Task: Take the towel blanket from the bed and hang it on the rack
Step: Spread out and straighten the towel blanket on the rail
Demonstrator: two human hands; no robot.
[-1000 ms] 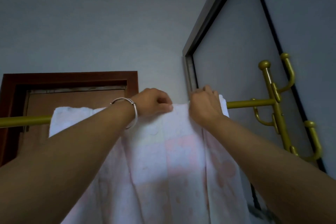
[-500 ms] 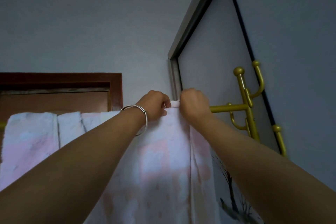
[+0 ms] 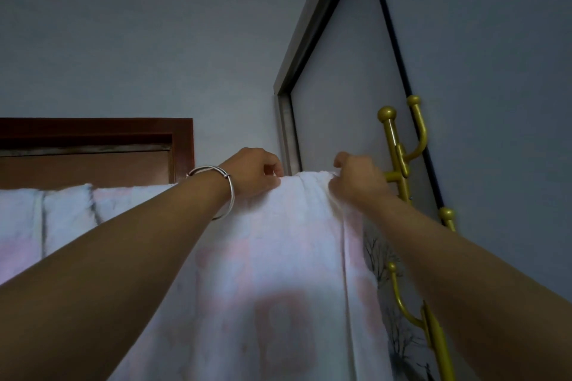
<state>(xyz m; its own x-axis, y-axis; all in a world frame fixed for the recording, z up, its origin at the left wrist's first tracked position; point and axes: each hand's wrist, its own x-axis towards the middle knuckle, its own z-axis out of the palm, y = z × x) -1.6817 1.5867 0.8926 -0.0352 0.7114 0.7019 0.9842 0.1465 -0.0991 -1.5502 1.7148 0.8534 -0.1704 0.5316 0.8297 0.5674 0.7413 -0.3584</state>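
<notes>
A white and pale pink towel blanket (image 3: 272,257) hangs draped over the horizontal bar of a gold rack (image 3: 399,176), covering the bar from the left edge of view to near the rack's post. My left hand (image 3: 257,173), with a silver bangle on the wrist, pinches the blanket's top fold. My right hand (image 3: 356,182) grips the same fold at the blanket's right end, close to the gold post. Only a short stub of the bar shows between my right hand and the post.
The gold post carries curved hooks (image 3: 418,133) above and lower ones (image 3: 402,303) beside the blanket. A grey-framed wardrobe door (image 3: 340,102) with a tree print stands behind the rack. A dark red door frame (image 3: 123,130) is at the left, against a pale wall.
My hands have moved apart along the top fold, the right one sliding toward the gold post. The blanket now spreads wider over the bar, and the view has tilted slightly.
</notes>
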